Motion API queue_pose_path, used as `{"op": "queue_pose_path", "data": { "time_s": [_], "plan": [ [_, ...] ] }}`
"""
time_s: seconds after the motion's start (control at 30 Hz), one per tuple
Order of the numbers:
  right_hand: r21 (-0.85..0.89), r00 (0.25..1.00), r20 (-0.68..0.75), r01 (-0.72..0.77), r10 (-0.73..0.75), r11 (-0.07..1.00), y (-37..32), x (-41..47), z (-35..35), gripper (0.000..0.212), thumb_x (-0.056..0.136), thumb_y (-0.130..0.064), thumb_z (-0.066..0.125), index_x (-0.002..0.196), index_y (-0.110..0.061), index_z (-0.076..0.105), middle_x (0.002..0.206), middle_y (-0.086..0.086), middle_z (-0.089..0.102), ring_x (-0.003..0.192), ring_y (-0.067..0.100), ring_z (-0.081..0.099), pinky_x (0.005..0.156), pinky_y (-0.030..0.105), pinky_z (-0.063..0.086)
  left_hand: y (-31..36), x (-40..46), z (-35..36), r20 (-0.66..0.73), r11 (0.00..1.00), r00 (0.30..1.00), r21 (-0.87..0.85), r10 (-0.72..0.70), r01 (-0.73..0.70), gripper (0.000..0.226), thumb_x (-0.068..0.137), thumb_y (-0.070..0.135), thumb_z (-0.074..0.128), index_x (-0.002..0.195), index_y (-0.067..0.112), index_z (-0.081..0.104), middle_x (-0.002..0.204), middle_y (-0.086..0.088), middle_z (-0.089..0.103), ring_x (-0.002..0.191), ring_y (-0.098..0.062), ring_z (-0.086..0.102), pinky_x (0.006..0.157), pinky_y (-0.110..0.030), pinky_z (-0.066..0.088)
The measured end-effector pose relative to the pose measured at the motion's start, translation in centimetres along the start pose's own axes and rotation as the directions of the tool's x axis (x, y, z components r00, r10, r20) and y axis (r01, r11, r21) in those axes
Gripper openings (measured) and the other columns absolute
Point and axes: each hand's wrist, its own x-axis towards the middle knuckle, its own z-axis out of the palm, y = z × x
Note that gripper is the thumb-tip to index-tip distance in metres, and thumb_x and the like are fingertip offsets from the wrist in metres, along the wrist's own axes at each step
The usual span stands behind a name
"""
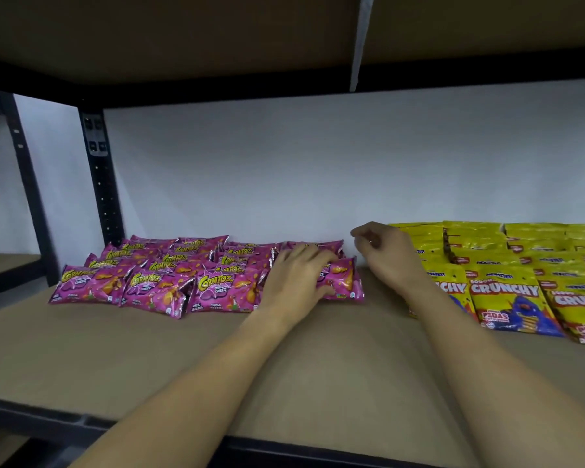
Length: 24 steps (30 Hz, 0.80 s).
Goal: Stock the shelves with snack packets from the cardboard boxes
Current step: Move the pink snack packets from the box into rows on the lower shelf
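Several pink snack packets (156,275) lie in overlapping rows on the brown shelf board (217,366), toward its left and back. My left hand (298,275) rests palm down with spread fingers on the rightmost pink packet (347,280) at the front of that group. My right hand (385,251) hovers just right of the pink packets, above the shelf, its fingers loosely curled and holding nothing. Yellow snack packets (507,292) lie in rows to the right of my right hand; my right forearm covers part of the nearest one.
A white back wall (318,170) closes the shelf behind the packets. A dark metal upright (102,184) stands at the left rear corner, and the upper shelf board (183,35) hangs overhead. Bare brown board lies between the packets and the front edge.
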Motion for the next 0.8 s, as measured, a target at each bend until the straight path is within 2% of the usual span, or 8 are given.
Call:
{"op": "queue_pose_path", "data": {
  "time_s": [0.13,0.23,0.3,0.5,0.67,0.8],
  "plan": [
    [-0.048,0.994,0.109,0.001,0.004,0.999,0.1,-0.3,0.8,0.018,0.092,-0.014,0.062,0.105,-0.016,0.073,0.091,0.0,0.071,0.081,0.014,0.066,0.063,0.004,0.039,-0.9,-0.2,0.7,0.051,0.998,0.998,0.049,-0.032,0.03,0.056,0.082,0.038,0.075,0.132,0.027,0.054,0.132,0.004,0.056,0.129,-0.02,0.043,0.104,-0.036,0.033],
    [-0.089,0.986,0.166,-0.007,0.022,0.996,0.1,-0.6,1.3,0.016,0.089,-0.015,0.065,0.103,-0.015,0.073,0.091,0.001,0.072,0.084,0.017,0.066,0.076,0.024,0.049,-1.4,-0.3,0.7,0.08,0.995,0.995,0.086,-0.058,0.051,0.059,0.082,0.039,0.075,0.134,0.027,0.051,0.133,0.001,0.054,0.132,-0.023,0.042,0.104,-0.04,0.037],
    [-0.107,0.978,0.202,-0.021,0.043,0.994,0.2,-0.7,1.6,0.017,0.087,-0.018,0.068,0.103,-0.018,0.073,0.092,0.0,0.072,0.085,0.017,0.066,0.081,0.03,0.053,-1.6,-0.3,1.0,0.083,0.992,0.994,0.107,-0.072,0.063,0.059,0.083,0.04,0.074,0.135,0.027,0.05,0.131,-0.001,0.053,0.13,-0.024,0.043,0.104,-0.04,0.038],
    [-0.161,0.959,0.276,-0.021,0.066,0.987,0.2,-0.9,1.7,0.027,0.082,-0.02,0.074,0.109,-0.022,0.067,0.089,0.004,0.07,0.084,0.02,0.066,0.077,0.033,0.054,-1.5,-0.5,1.5,0.058,0.991,0.996,0.115,-0.07,0.063,0.059,0.084,0.04,0.072,0.136,0.024,0.05,0.13,-0.005,0.052,0.127,-0.027,0.043,0.1,-0.04,0.04],
    [-0.153,0.959,0.267,-0.051,0.091,0.987,0.6,-0.9,2.0,0.03,0.08,-0.017,0.076,0.108,-0.02,0.066,0.081,0.003,0.07,0.079,0.019,0.067,0.075,0.035,0.054,-1.7,-0.6,1.3,0.08,0.994,0.992,0.07,-0.094,0.088,0.062,0.084,0.039,0.072,0.139,0.027,0.047,0.135,-0.004,0.046,0.134,-0.027,0.034,0.1,-0.04,0.044],
    [-0.154,0.962,0.256,-0.059,0.098,0.986,0.8,-0.9,2.0,0.03,0.08,-0.016,0.076,0.107,-0.021,0.066,0.08,0.002,0.069,0.077,0.017,0.066,0.073,0.032,0.053,-2.0,-0.9,0.7,0.062,0.995,0.993,0.006,-0.098,0.098,0.057,0.083,0.03,0.075,0.135,0.025,0.051,0.129,-0.002,0.045,0.124,-0.02,0.037,0.085,-0.034,0.05]
  ]
}}
